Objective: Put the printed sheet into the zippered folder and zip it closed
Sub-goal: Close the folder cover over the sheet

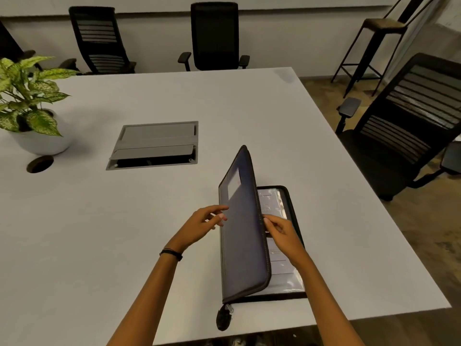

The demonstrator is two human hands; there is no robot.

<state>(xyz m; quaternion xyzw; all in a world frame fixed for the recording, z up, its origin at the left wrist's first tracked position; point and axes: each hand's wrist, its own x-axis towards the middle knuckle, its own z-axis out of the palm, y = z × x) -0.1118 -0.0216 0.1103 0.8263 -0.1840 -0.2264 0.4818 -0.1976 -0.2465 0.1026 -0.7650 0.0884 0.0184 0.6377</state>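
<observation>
Right grip [280, 232] pinches the raised cover edge of the zippered folder [243, 233] on the white tabletop [124, 221]. Left grip [207, 221], fingers loose, touches the cover's outer face. Inside, the printed sheet [282, 268] lies on the lower half.

The folder [243, 233] lies near the front right of the worktop [124, 233], its cover raised over the sheet [282, 268] inside, with the left hand [199, 224] left of the cover, the right hand [284, 233] right of it, a hatch [154, 143] behind, a potted plant [30, 103] far left and chairs [214, 36] beyond.
</observation>
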